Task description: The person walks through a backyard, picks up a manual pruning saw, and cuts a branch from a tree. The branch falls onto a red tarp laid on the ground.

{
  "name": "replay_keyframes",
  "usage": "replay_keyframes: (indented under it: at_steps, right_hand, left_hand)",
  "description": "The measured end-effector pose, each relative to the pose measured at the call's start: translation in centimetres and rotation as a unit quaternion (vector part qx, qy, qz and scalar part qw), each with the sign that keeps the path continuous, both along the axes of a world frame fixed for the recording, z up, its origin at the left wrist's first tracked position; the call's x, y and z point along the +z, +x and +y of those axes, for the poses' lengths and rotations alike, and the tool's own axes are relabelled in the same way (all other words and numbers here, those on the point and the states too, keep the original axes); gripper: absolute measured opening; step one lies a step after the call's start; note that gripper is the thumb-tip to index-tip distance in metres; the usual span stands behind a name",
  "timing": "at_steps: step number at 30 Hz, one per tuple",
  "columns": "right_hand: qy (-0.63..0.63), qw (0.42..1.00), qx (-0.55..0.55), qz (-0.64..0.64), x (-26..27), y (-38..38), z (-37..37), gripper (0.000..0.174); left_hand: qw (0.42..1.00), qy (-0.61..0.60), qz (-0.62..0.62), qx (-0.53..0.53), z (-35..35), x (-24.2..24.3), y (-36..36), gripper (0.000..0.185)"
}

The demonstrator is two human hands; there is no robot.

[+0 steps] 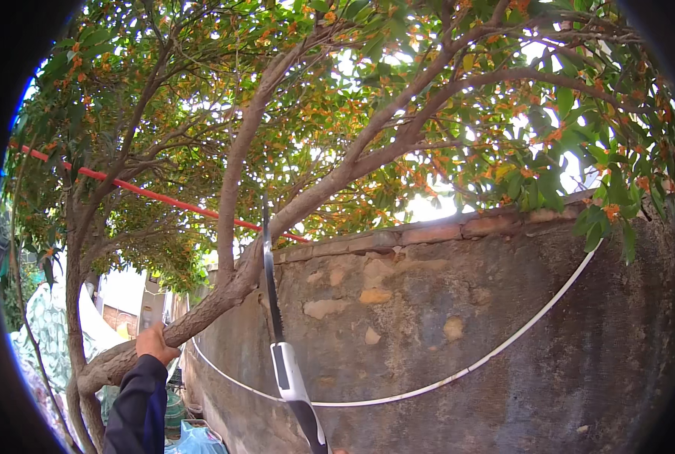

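My left hand (154,343), in a dark sleeve, grips the thick, low limb of a tree (212,306) with green leaves and orange blossom clusters. A saw with a white and black handle (293,377) stands nearly upright right of that hand. Its narrow, toothed blade (271,289) points up, and the upper end overlaps the limb near where it rises to the right; whether it touches the bark cannot be told. Only a sliver of my right hand (341,452) shows at the bottom edge, beside the lower end of the saw handle; its grip is hidden.
A weathered wall (428,318) topped with bricks runs behind the limb. A white pipe or hose (462,371) curves across it. A red pole (161,197) slants through the branches. At lower left are a patterned cloth (53,318) and blue plastic sheeting (198,440).
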State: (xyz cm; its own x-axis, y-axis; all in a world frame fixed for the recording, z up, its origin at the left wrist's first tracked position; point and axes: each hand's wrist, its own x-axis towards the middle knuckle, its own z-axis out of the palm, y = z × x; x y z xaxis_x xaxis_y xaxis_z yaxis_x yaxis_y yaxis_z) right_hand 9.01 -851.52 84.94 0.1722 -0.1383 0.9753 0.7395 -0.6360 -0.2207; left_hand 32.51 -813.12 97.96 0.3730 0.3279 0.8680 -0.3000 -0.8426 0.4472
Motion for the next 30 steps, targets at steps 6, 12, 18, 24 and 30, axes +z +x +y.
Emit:
replay_keyframes:
  at_steps: [6,12,18,24,30]
  right_hand:
    - [0.052,0.997,0.048,0.034,1.3,-3.0,-0.5,0.030]
    - [0.116,0.988,0.082,0.065,0.6,-4.9,-1.5,0.024]
    - [0.172,0.966,0.156,0.118,-0.1,-4.4,-3.3,0.020]
    - [0.271,0.923,0.264,0.065,1.4,-5.8,-1.8,0.028]
    - [0.157,0.977,0.120,0.077,2.3,-6.4,-3.2,0.041]
  left_hand:
    - [1.000,-0.007,-0.001,0.006,-0.6,0.1,-0.8,0.055]
    - [1.000,-0.015,-0.015,-0.008,-0.3,0.0,-0.7,0.055]
    - [1.000,-0.024,-0.007,-0.003,-0.3,0.0,-0.2,0.055]
    - [1.000,-0.009,-0.004,0.023,-0.3,-0.2,1.0,0.061]
    - [1.000,-0.009,-0.027,0.006,-0.1,-0.4,1.0,0.057]
